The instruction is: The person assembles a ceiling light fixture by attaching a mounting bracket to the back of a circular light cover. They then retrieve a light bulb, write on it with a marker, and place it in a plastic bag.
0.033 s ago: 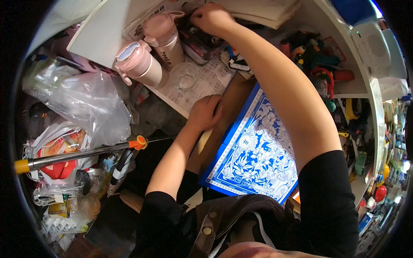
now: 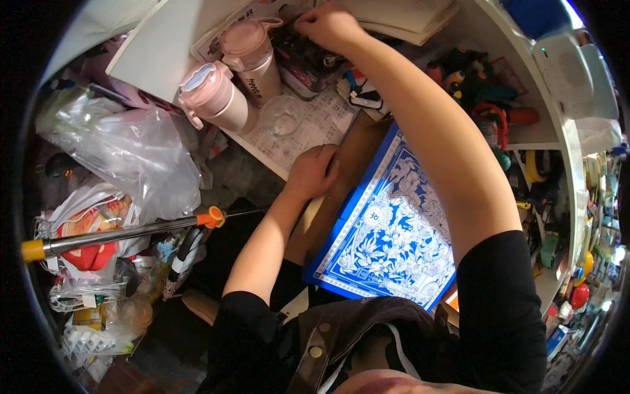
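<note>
At the far edge of the shelf my right hand (image 2: 328,27) reaches over a box of small dark items (image 2: 305,60), with its fingers bent together. What they hold, if anything, I cannot make out. Nearer to me, my left hand (image 2: 314,172) is loosely curled by the paper-covered shelf edge, and its fingertips are partly hidden. Two pink-lidded bottles (image 2: 220,98) stand left of the box. Between them and my left hand is a clear round dish (image 2: 282,117). Below my right forearm lies a blue-and-white flower-patterned box (image 2: 387,230), tilted toward me.
A plastic bag (image 2: 138,157) and packages crowd the left side, crossed by a metal pole with an orange joint (image 2: 211,217). Red-handled tools (image 2: 499,118) fill the shelf on the right. A white device (image 2: 564,69) hangs at the upper right.
My right hand has shifted slightly over the box of dark items, its fingers a little to the right. My left hand stays in place.
</note>
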Demonstrator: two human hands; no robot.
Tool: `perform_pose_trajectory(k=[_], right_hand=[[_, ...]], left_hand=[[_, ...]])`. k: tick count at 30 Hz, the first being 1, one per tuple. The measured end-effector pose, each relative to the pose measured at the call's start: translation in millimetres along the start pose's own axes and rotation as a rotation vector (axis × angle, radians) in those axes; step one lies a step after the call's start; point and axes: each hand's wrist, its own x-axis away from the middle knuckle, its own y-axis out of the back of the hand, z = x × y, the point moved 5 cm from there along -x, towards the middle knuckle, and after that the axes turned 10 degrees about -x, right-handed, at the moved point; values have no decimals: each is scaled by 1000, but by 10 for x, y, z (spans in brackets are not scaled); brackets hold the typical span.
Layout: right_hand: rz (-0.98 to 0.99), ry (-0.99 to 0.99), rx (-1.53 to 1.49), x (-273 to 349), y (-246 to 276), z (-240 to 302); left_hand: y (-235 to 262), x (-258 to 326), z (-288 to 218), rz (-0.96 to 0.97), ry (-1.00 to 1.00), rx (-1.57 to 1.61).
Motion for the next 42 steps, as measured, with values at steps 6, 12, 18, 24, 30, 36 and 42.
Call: perform_pose_trajectory(k=[6, 12, 18, 24, 30, 36, 42], right_hand=[[-199, -321, -703, 925, 716, 559], [135, -113, -423, 2148, 1525, 1588], [180, -300, -244, 3944, 2816, 2446], [-194, -121, -178, 5549, 3792, 2919], [-452, -203, -335, 7628, 4832, 2886], [-620, -383, -336, 10623, 5504, 2403], [-1313, -1092, -540, 13989, 4647, 1784]], left_hand=[[-8, 26, 19, 1, 48, 26], [-153, 25, 252, -24, 148, 169], [945, 159, -2390, -227, -211, 117], [957, 756, -5275, 31, -619, 480], [-61, 841, -7127, 32, -697, 634], [-1019, -598, -8331, -37, -354, 526], [-2113, -1904, -8921, -1, -202, 798]])
